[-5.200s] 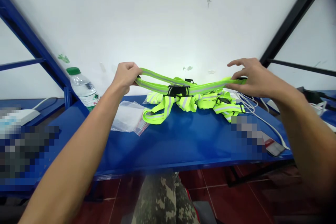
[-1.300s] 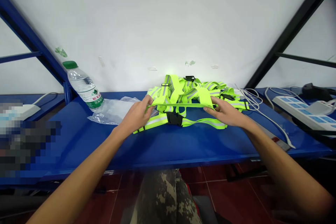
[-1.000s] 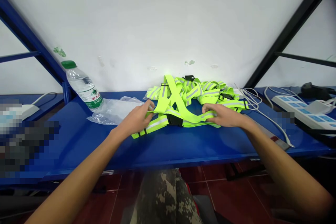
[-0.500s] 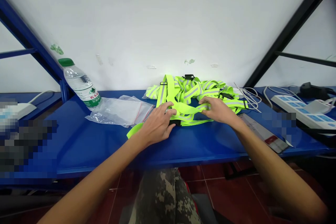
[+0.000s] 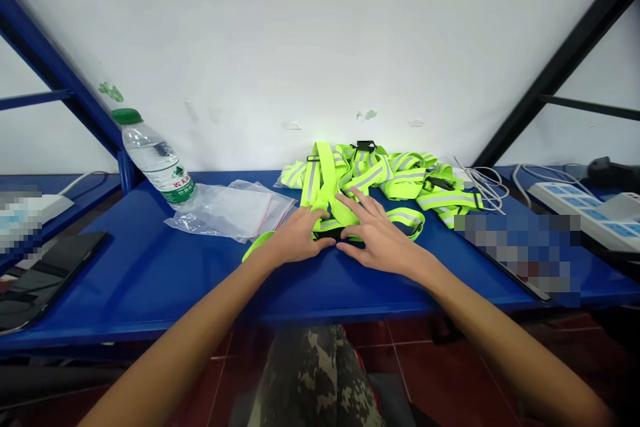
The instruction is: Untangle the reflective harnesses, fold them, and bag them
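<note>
A neon yellow-green reflective strap [image 5: 327, 177] with silver stripes lies on the blue table in front of me. My left hand [image 5: 297, 237] is closed on its near part, fingers curved over the band and thumb by a black piece [image 5: 329, 234], perhaps a buckle. Over the same part, from the right, my right hand [image 5: 377, 233] rests with fingers spread and thumb apart. Its fingertips touch the band. A strap loop [image 5: 413, 217] shows beyond the right hand, and a strap end [image 5: 257, 243] sticks out left of the left hand. The hands partly hide the band.
More reflective straps [image 5: 407, 177] with black buckles are heaped by the wall. Clear plastic bags [image 5: 227, 210] and a water bottle [image 5: 163, 163] are on the left. White cables [image 5: 483, 187] and a power strip [image 5: 585, 210] lie right; a dark phone [image 5: 47, 280] lies far left.
My right hand has let go of the strap it pinched farther right and moved left, beside my left hand, with fingers spread. The loop has dropped onto the table.
</note>
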Demonstrator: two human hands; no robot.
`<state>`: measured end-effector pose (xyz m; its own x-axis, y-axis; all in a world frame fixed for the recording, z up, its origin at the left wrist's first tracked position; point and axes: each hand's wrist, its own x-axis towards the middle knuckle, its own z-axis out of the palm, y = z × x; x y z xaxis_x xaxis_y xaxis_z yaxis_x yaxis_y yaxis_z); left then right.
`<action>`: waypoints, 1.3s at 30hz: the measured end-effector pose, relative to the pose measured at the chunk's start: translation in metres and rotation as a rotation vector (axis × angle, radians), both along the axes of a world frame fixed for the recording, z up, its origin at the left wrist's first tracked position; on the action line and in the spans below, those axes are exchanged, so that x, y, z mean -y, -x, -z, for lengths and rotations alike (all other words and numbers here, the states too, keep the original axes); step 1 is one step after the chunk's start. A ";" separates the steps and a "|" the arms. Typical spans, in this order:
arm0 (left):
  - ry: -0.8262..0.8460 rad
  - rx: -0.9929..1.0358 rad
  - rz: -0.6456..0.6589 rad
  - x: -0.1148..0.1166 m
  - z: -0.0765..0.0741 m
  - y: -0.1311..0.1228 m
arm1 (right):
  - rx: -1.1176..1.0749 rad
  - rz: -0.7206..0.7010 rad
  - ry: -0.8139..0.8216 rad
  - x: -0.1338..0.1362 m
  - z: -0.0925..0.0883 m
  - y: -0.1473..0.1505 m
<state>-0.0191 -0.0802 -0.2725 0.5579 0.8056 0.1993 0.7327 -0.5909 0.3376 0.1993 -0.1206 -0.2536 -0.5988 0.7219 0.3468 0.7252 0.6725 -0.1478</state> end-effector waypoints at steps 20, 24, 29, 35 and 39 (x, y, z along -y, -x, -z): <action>0.058 0.154 0.029 -0.001 0.000 0.007 | 0.232 -0.073 0.083 -0.033 0.000 0.016; 0.045 0.141 0.067 0.003 -0.003 0.006 | 0.210 -0.096 0.118 -0.034 0.004 0.005; 0.051 0.139 0.036 0.006 -0.007 0.006 | 0.167 -0.052 0.161 -0.027 0.001 -0.012; -0.015 0.262 -0.081 0.003 -0.011 0.015 | 0.224 0.077 0.185 -0.012 -0.013 -0.043; 0.000 0.335 -0.120 0.002 -0.014 0.011 | 0.209 0.106 0.289 -0.008 -0.022 -0.056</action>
